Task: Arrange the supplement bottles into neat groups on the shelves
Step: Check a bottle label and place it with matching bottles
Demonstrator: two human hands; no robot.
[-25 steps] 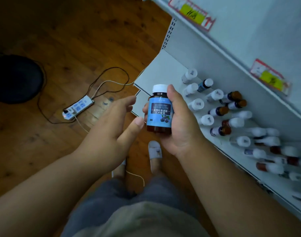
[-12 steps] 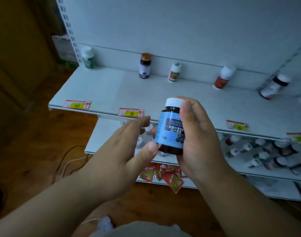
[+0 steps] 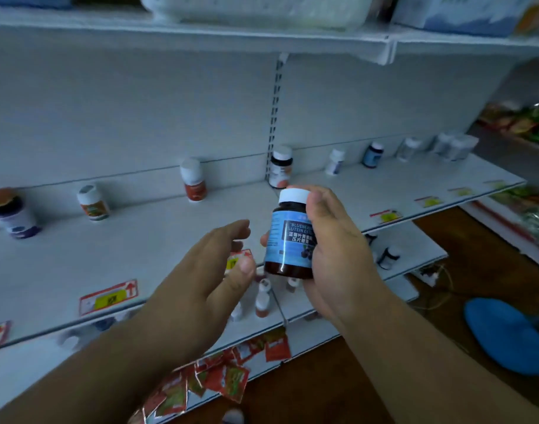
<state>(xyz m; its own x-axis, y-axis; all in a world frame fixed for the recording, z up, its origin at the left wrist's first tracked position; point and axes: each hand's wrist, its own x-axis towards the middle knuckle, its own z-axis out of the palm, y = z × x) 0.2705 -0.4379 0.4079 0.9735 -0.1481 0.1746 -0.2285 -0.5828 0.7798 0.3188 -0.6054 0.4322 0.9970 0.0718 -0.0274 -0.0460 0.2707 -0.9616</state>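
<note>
Clearly we are early: our right hand (image 3: 338,249) grips the blue-labelled brown bottle with white cap (image 3: 289,237) before the white metal shelf (image 3: 139,249), left hand (image 3: 207,280) loose beside it; scattered bottles (image 3: 193,183) remain ungrouped.

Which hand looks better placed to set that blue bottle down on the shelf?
Probably the right hand: it already grips the blue bottle upright in front of the middle shelf. The left hand is open beside it, holding nothing, so using it would mean passing the bottle over first.
</note>
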